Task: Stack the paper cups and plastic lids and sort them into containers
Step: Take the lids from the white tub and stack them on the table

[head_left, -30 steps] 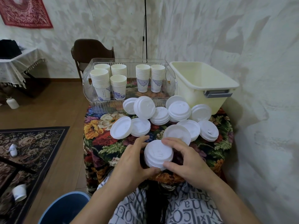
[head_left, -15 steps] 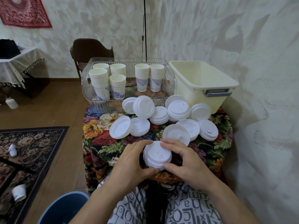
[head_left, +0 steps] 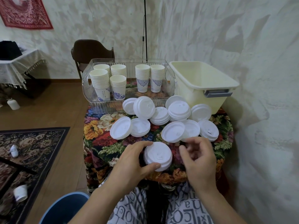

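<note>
One left hand [head_left: 129, 160] grips lid stack [head_left: 157, 156] — right hand [head_left: 198, 157] apart, curled.

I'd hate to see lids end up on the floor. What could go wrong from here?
The lid stack sits near the table's front edge, gripped only by the left hand; a nudge may tip it off. The right hand, reaching toward the loose lids, could knock those overlapping piles and scatter them.

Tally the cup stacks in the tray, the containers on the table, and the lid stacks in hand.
Cup stacks: 6
Containers: 2, the clear tray and the cream bin
Lid stack held by the left hand: 1
Total: 9
</note>
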